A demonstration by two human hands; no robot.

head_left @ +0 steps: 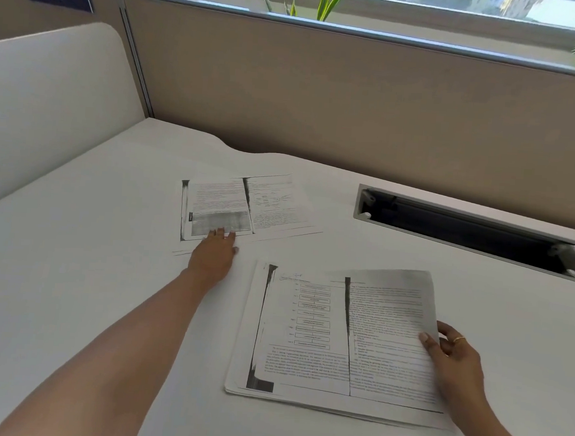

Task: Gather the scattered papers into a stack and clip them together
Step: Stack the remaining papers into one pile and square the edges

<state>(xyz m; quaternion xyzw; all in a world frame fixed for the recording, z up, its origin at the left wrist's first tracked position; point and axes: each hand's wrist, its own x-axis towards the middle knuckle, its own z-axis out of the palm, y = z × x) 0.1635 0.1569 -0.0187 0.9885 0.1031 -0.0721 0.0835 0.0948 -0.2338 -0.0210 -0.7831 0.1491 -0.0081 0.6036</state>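
my L hand (213, 253) flat, fingers spread on far sheet (246, 208) | R hand (453, 358) pinching stack (332, 340) edge | white surface (90, 238)

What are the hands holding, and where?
The right hand grips the near stack of papers at its right edge. The left hand only presses on the far sheet.

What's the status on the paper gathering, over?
Left hand flat on far sheet. Right hand gripping the near stack by its edge. No clip visible. Desk path clear.
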